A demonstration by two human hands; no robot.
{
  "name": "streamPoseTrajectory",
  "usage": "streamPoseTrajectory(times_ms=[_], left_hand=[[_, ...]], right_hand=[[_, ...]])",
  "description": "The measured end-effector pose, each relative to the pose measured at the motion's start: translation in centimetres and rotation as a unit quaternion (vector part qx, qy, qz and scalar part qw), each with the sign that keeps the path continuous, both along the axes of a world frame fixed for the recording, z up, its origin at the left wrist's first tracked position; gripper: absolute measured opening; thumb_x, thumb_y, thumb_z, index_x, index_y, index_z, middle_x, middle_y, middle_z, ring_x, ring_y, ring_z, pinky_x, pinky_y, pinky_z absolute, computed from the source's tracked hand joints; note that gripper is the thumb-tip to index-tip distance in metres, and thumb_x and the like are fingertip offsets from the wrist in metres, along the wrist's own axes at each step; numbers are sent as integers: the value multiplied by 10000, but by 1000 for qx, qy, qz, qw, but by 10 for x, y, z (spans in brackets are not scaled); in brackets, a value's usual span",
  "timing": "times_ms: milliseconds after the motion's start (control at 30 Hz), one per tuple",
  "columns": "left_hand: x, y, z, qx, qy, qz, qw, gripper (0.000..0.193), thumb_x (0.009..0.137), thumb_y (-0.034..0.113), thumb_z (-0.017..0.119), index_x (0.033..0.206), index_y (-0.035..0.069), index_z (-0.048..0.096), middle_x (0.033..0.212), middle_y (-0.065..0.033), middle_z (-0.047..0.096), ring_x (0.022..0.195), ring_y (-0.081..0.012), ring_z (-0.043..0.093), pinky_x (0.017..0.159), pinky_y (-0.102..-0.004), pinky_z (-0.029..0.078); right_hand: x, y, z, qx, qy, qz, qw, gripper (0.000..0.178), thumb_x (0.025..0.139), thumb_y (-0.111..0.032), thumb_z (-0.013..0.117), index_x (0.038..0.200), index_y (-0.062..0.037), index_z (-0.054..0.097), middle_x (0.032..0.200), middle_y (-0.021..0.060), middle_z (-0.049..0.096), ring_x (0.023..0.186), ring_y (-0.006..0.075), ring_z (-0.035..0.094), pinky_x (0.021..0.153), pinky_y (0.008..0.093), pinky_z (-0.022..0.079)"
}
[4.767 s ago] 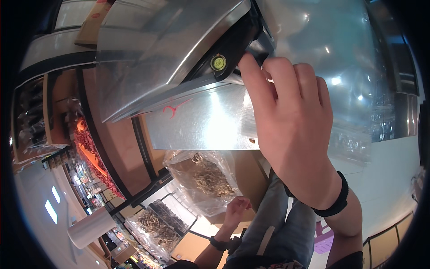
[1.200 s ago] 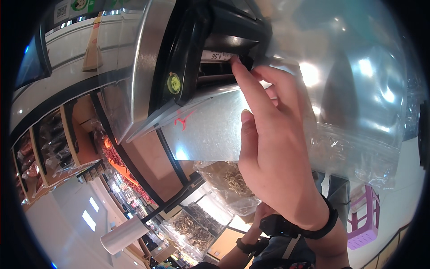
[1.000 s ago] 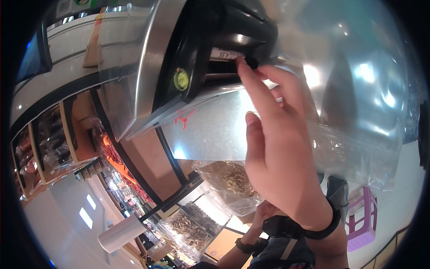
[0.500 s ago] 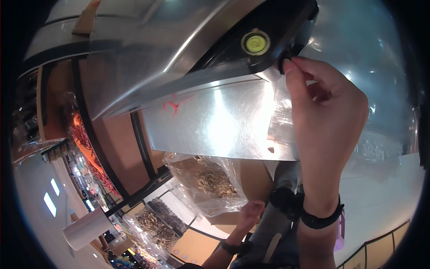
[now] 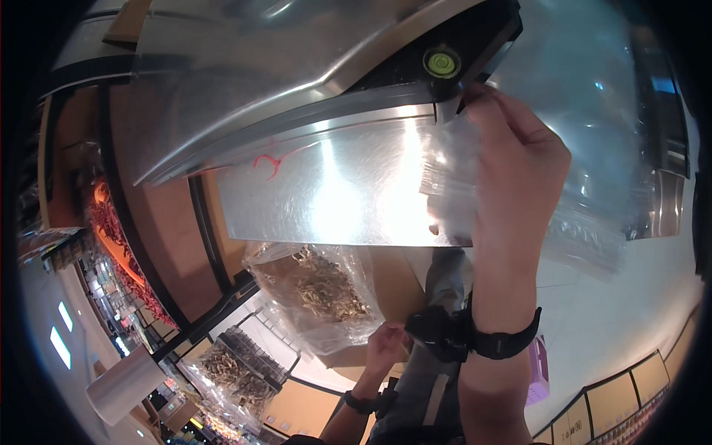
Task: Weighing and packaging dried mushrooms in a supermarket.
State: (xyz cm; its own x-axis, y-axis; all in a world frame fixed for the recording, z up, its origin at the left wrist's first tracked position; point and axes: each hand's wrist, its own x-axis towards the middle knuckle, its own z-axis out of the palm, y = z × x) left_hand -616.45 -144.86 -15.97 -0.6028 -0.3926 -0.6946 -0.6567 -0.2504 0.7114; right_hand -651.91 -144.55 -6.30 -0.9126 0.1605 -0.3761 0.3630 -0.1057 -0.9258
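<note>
My right hand (image 5: 515, 144) reaches up to the corner of a metal-and-black weighing device, which looks like a scale (image 5: 356, 63). Thumb and fingers are pinched on a small black part under that corner; the fingertips are partly hidden. Beside them, a round yellow-green bubble level (image 5: 442, 64) is set in the black housing. Lower down, near my leg, my left hand (image 5: 386, 346) is loosely closed. What it holds, if anything, I cannot make out. A shiny metal sheet (image 5: 282, 196) with a red mark lies below the scale.
Clear plastic bags (image 5: 586, 170) hang right of my right hand. A clear bag of dried brown goods (image 5: 326, 285) sits in a carton below the metal sheet. Further left are red dried goods (image 5: 122, 245), a white roll (image 5: 122, 386) and another bag (image 5: 237, 371). A purple container (image 5: 539, 371) stands at lower right.
The view has shifted, so most things sit further left. My right hand has turned a little, still pinched at the scale's corner. My left hand remains closed near my leg.
</note>
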Motion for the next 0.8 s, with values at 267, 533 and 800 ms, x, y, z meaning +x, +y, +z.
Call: streamPoseTrajectory(times_ms=[267, 533, 800], left_hand=[[-11, 0, 6, 97, 43, 116, 988, 173, 930, 61, 496, 1072, -36, 510, 987, -77, 599, 857, -133, 588, 781, -283, 480], [-10, -2, 6, 60, 35, 125, 990, 125, 914, 57, 522, 1000, -29, 549, 861, -58, 616, 798, -109, 570, 727, -245, 454], [1, -5, -6, 74, -8, 114, 991, 121, 906, 89, 553, 960, -18, 572, 782, -40, 594, 741, -94, 559, 697, -231, 449]], right_hand=[[2, -7, -5, -8, 37, -17, 999, 189, 761, -89, 647, 864, 67, 676, 578, 12, 567, 507, 43, 441, 474, 203, 339], [4, -14, -6, -10, 40, -45, 998, 177, 758, -78, 652, 846, 74, 672, 584, 19, 574, 508, 38, 441, 475, 197, 343], [0, -13, -11, 100, 94, -44, 990, 164, 728, -115, 663, 790, 34, 690, 603, 75, 634, 498, 81, 524, 502, 218, 408]])
